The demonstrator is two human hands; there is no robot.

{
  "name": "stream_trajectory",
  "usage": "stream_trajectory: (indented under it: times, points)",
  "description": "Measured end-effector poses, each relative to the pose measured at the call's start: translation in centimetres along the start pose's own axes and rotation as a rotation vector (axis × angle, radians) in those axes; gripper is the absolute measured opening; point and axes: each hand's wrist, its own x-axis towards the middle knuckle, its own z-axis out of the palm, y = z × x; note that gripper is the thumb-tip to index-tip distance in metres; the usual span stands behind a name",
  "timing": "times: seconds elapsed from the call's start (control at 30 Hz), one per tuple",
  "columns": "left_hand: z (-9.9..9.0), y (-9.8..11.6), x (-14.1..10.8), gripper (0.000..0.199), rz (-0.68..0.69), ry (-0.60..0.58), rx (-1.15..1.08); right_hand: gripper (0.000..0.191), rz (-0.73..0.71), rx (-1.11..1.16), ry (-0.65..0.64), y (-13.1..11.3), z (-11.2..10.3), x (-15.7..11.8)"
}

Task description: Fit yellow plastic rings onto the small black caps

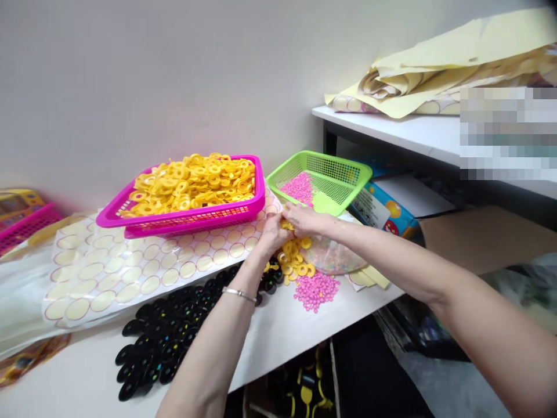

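Observation:
My left hand (pixel 275 232) and my right hand (pixel 300 219) meet just in front of the green basket, fingers closed. Yellow plastic ring pieces (pixel 287 225) show between them; how each hand grips them is partly hidden. Right below lies a small heap of the same yellow ring pieces (pixel 296 259). Nearer me is a pile of small pink beads (pixel 317 290). To the left of the heap, black round plastic pieces (pixel 169 331) with coloured dots are spread in rows, partly behind my left forearm. A clear bag of mixed pastel beads (pixel 335 255) rests under my right forearm.
A magenta basket (pixel 195 216) piled with yellow ring pieces stands on circle-printed sheets (pixel 148 267). The green basket (pixel 365 174) holds pink and green beads. At right are a raised white shelf (pixel 391 125) and cardboard box (pixel 483 238). An open box (pixel 304 395) sits below the table edge.

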Motion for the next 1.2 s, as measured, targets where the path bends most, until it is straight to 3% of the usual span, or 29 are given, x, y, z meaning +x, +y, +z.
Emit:
stream_trajectory:
  times: [0.17,0.33,0.43,0.57,0.73,0.9,1.03,1.2]
  points:
    - [-2.2,0.5,0.6,0.04,0.031,-0.13,-0.104,0.057,0.041,0.021,-0.04,0.1,-0.5,0.0]
    - [-2.5,-0.4,1.1,0.035,0.16,-0.018,0.104,0.033,0.047,-0.019,0.165,-0.7,-1.6,-1.9]
    - [-1.9,-1.1,1.0,0.03,0.206,0.023,0.08,0.026,0.068,0.006,0.251,-1.6,-1.6,-3.5]
    - [-1.3,-1.1,0.5,0.034,0.128,0.009,-0.275,0.026,0.072,0.076,0.297,-2.7,-0.5,-4.7]
    - [-1.4,-0.2,0.1,0.039,-0.035,-0.005,-0.687,0.048,0.075,0.102,0.317,-3.8,1.4,-2.6]
    - [-2.0,0.8,-0.8,0.046,-0.17,0.039,-0.887,0.031,0.023,0.062,0.18,-3.7,2.3,-0.4]
    - [-1.9,1.1,-1.0,0.042,-0.111,0.067,-0.802,0.029,-0.049,0.006,0.151,-3.1,2.5,-0.1]
    - [-2.5,0.1,-1.9,0.017,-0.014,0.256,-0.263,0.026,0.034,-0.022,0.172,-2.3,1.9,-0.3]
